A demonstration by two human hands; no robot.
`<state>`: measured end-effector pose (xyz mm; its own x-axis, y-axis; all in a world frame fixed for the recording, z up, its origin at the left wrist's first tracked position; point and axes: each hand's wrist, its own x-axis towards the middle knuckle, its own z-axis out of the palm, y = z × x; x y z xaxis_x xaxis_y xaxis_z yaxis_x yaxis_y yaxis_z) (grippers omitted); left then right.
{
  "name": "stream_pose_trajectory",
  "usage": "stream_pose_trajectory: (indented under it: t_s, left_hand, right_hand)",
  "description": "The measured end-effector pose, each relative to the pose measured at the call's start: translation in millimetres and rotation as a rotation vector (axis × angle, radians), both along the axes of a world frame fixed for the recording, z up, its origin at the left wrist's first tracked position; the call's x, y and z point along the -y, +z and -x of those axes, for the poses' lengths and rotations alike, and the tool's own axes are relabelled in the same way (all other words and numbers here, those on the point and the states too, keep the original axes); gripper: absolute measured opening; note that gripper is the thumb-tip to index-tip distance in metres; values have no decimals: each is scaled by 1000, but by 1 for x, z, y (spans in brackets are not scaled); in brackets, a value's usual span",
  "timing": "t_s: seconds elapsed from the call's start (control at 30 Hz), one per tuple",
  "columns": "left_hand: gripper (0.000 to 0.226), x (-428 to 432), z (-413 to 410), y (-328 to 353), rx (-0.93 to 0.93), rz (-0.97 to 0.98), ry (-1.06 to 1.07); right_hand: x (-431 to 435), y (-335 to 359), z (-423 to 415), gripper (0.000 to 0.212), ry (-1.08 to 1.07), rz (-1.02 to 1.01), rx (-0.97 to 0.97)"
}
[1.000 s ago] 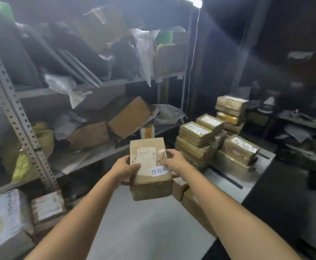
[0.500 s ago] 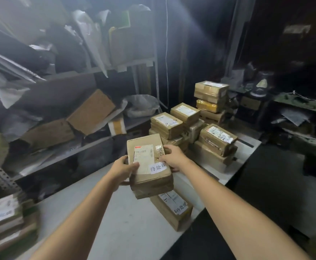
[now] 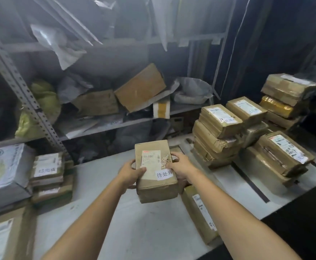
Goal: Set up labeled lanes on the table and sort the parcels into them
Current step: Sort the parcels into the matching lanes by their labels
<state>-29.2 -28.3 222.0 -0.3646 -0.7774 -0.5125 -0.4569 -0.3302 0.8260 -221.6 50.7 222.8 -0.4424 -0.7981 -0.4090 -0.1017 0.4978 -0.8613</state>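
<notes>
I hold a brown cardboard parcel (image 3: pixel 154 186) in the air above the white table (image 3: pixel 104 188). It carries a shipping label and a white slip with handwritten characters. My left hand (image 3: pixel 130 174) grips its left side, thumb on top. My right hand (image 3: pixel 180 166) grips its right side. Another brown parcel (image 3: pixel 198 211) lies flat on the table just below and to the right. A black tape line (image 3: pixel 250 182) runs across the table on the right.
Stacked brown parcels (image 3: pixel 219 132) fill the table's right end, with more stacks (image 3: pixel 283 152) beyond the tape. At the left stand a labeled stack (image 3: pixel 49 177) and a grey-white box (image 3: pixel 5 173). A metal shelf rack (image 3: pixel 100 126) full of boxes and bags runs behind the table.
The view swung right and then back left, so the left stacks are in sight again. Both hands keep the same grip on the parcel, which stays over the table's middle.
</notes>
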Motion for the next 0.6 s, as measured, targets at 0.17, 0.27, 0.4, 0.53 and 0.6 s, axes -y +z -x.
stream_pose_trajectory:
  t_s: [0.17,0.27,0.4,0.53,0.6]
  left_hand:
    - [55,20,-4,-30,15,-6,42]
    - [55,26,-1,-48,21,-26,76]
    - [60,34,10,-72,39,-50,126]
    - [60,39,18,-93,69,-62,146]
    - [61,42,19,-103,86,-74,155]
  right_hand:
    - [25,-24,-1,55,60,-25,-29]
    - [40,-40,7,63,108,-58,-51]
    - [58,-65,20,69,163,-90,-71]
    - [68,-85,28,65,206,-113,-127]
    - [71,-93,29,63,225,-134,-148]
